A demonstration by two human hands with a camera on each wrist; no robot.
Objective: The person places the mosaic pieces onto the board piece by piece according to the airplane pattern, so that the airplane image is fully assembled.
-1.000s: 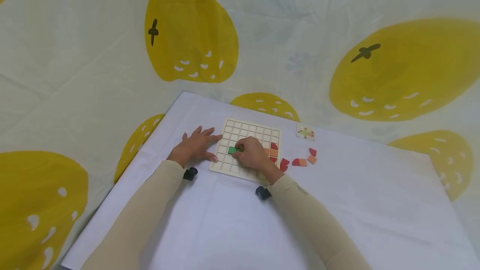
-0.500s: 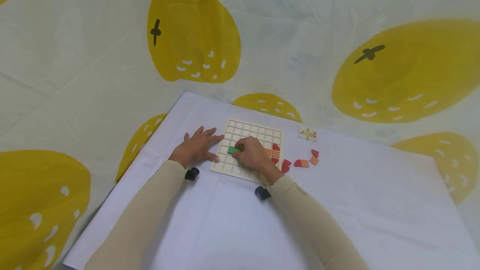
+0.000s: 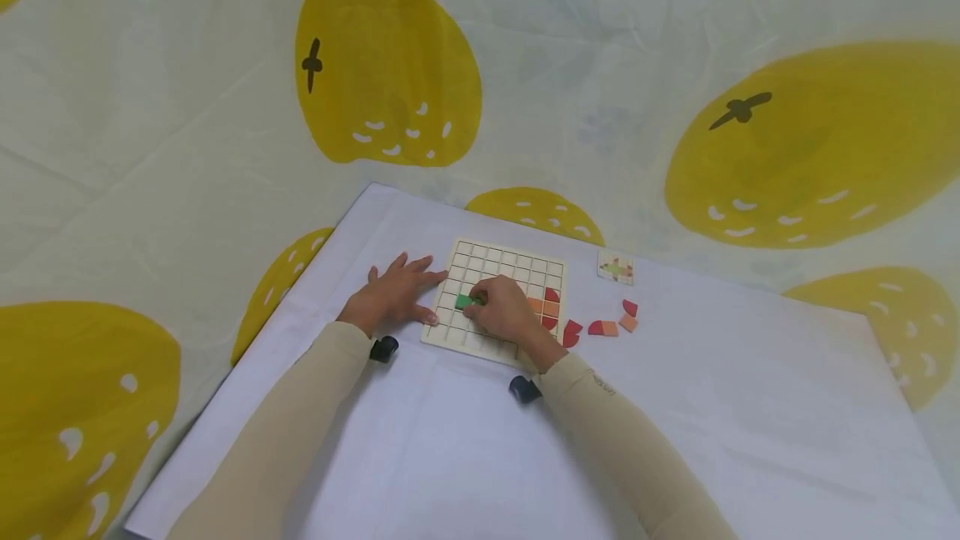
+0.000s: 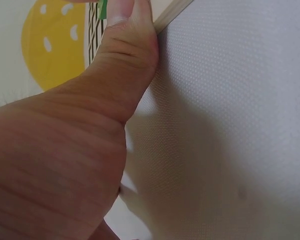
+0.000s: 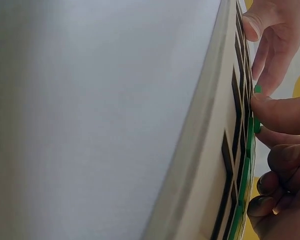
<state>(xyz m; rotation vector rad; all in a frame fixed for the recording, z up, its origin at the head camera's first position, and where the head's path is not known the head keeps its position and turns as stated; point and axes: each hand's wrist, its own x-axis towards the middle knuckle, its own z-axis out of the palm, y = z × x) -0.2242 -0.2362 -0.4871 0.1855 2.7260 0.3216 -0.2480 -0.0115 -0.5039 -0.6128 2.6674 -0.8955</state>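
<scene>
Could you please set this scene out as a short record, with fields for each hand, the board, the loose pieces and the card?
left hand: fingers spread, at the left edge of the board
right hand: pinching a green piece over the board
board: pale grid, with red and orange pieces on its right side
loose pieces: red and orange, right of the board
card: small, patterned, near the far edge of the white tabletop

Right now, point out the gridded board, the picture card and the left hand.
Gridded board [image 3: 493, 262]: head view, bare squares.
Picture card [image 3: 616, 267]: head view, printed middle.
Left hand [image 3: 392, 292]: head view, back of hand.
</scene>
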